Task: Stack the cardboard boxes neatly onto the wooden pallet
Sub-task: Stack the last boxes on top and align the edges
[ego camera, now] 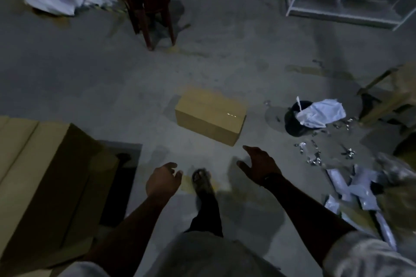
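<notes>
1. The step in hand looks like fetching the lone cardboard box (210,117), which sits closed on the bare concrete floor (112,78), ahead of both hands and untouched.
2. Done well, I judge: step close, take it by opposite short ends, and lift it level so it lands square on the stack.
3. The stacked boxes (42,177) stand by the left edge of the view; the pallet itself cannot be made out.
4. The left hand (163,181) hangs low, fingers loosely curled, holding nothing.
5. The right hand (261,167) reaches forward, fingers spread and empty, nearest the box's near corner.
6. Keep clear of the black bucket (297,119) and the scattered litter on the right.
</notes>
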Action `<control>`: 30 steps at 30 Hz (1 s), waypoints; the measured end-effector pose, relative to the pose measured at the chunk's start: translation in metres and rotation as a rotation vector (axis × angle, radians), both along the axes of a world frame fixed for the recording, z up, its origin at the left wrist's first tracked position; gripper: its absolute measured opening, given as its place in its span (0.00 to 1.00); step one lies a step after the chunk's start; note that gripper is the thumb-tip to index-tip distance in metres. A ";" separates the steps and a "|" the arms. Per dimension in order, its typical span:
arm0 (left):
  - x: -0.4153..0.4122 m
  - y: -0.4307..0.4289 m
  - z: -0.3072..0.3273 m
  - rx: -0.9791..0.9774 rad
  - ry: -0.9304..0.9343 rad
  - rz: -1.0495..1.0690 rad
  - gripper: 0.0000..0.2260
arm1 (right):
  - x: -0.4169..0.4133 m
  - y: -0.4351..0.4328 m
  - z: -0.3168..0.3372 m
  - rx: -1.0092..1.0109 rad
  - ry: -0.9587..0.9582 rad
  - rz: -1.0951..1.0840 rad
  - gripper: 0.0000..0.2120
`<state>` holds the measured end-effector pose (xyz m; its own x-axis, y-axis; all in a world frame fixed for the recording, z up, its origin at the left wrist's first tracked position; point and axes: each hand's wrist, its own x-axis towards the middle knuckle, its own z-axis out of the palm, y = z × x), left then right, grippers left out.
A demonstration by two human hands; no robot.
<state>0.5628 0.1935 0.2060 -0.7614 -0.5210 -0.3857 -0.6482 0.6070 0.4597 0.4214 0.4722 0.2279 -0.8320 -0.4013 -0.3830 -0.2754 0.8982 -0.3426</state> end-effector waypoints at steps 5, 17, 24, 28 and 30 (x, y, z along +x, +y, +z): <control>-0.109 -0.026 -0.039 0.028 -0.154 0.000 0.19 | -0.119 -0.034 -0.026 0.059 -0.045 0.013 0.35; -0.336 -0.056 -0.068 0.184 -0.218 0.141 0.19 | -0.383 -0.114 -0.055 0.079 -0.121 0.172 0.33; -0.389 -0.033 -0.169 0.476 -0.231 0.507 0.20 | -0.515 -0.152 -0.191 0.218 -0.247 0.503 0.32; -0.429 -0.007 -0.232 0.499 -0.177 0.784 0.20 | -0.579 -0.182 -0.270 0.367 -0.278 0.850 0.33; -0.450 0.004 -0.269 0.459 -0.178 0.851 0.22 | -0.600 -0.197 -0.311 0.426 -0.278 0.999 0.36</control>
